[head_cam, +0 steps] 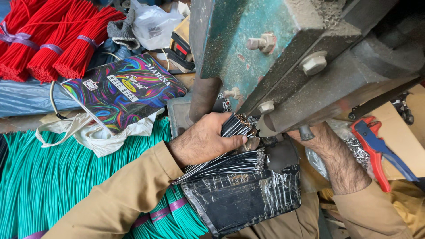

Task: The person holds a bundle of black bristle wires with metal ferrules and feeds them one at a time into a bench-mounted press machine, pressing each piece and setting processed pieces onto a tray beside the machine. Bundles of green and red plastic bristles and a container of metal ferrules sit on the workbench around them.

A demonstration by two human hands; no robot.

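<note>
Black wires (234, 126) bundle clenched in L hand (203, 141), R hand (305, 135) (grip hidden) under press (287, 53), green wires (57, 177) alongside.

1. Both arms wear long tan sleeves of plain woven cloth, creased at the elbows.
2. The left sleeve (119, 194) ends at the wrist, its cuff loose and unbuttoned.
3. The right sleeve (372, 212) stops short, leaving the hairy forearm bare.
4. The left hand (203, 141) is bare, without glove, ring or watch.
</note>
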